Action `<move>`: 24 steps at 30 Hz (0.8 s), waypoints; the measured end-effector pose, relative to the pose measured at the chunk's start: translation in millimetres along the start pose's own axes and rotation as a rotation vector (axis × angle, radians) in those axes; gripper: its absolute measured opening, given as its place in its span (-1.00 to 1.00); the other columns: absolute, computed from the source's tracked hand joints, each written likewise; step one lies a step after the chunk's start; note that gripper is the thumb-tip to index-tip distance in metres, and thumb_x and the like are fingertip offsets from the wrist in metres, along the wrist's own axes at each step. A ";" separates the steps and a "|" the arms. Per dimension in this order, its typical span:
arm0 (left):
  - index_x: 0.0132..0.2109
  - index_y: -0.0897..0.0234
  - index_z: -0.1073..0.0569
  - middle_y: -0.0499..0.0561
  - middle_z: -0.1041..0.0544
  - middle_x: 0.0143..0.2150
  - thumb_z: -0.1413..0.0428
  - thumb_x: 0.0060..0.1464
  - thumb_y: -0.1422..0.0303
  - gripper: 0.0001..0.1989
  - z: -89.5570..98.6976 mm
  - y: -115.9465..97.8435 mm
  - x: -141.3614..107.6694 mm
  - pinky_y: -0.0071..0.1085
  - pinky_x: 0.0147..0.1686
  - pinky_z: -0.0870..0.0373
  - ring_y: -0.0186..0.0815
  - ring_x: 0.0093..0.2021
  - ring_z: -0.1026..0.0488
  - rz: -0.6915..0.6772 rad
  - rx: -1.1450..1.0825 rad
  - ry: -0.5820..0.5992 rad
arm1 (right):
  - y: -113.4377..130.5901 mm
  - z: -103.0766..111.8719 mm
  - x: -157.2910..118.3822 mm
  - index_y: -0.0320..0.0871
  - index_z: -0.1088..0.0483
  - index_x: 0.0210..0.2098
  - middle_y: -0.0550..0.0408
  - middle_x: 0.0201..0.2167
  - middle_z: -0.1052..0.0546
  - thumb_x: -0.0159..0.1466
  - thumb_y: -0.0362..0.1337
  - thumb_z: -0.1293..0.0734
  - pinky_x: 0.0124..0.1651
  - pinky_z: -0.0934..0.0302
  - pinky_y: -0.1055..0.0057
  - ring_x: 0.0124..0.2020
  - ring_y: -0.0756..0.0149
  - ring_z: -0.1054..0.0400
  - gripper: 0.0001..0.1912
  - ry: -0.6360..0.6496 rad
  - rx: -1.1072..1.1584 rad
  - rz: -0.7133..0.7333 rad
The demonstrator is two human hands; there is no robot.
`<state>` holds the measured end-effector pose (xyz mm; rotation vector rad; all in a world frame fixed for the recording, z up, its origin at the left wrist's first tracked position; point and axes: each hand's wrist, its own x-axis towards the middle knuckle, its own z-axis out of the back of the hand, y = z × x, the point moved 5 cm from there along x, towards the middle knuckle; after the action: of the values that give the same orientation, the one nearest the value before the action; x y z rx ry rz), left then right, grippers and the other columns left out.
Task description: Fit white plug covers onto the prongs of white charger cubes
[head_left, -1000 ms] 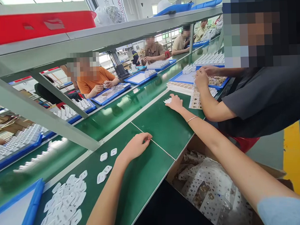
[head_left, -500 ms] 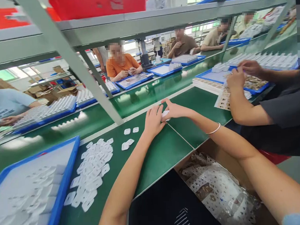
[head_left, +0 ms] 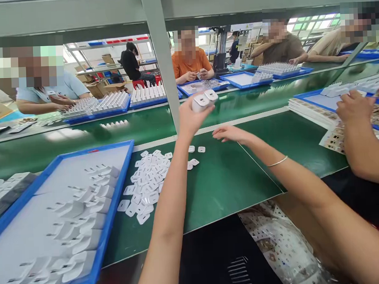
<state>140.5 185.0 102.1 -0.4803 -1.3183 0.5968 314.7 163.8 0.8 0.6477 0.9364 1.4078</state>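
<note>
Two white charger housings (head_left: 204, 101) sit side by side in my left hand (head_left: 190, 117), lifted above the green bench, each showing a small dark slot in its end. To the right and lower, my right hand (head_left: 231, 133) has its fingers stretched out with nothing in them. A heap of white square plates (head_left: 150, 178) lies left of my left forearm. Several single plates (head_left: 201, 149) rest just beyond that forearm.
A blue-rimmed tray (head_left: 109, 219) with white pronged plugs stands at the left. A metal post (head_left: 163, 56) rises behind my left hand. A co-worker's hand (head_left: 356, 107) is at the right, near stacked sheets (head_left: 313, 115).
My left hand has risen away from my right hand and now shows two housings. My right hand has come apart from it and opened. The view has turned left.
</note>
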 end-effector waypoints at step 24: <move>-0.05 0.32 -0.58 0.15 -0.63 -0.01 -0.37 -0.16 0.32 -0.54 -110.9 39.8 -83.1 -0.18 0.07 -0.47 -0.11 -0.01 -0.57 0.335 -0.382 0.276 | -61.9 65.6 3.4 -0.22 -0.45 -0.33 0.06 -0.42 -0.57 0.12 -0.44 -0.44 -0.32 -0.38 0.56 -0.45 0.46 -0.44 -0.88 -0.142 0.441 -0.002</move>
<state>232.4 162.0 -6.6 -1.0743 -1.0937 0.5283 402.6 171.3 -18.6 1.0603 1.1418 1.1413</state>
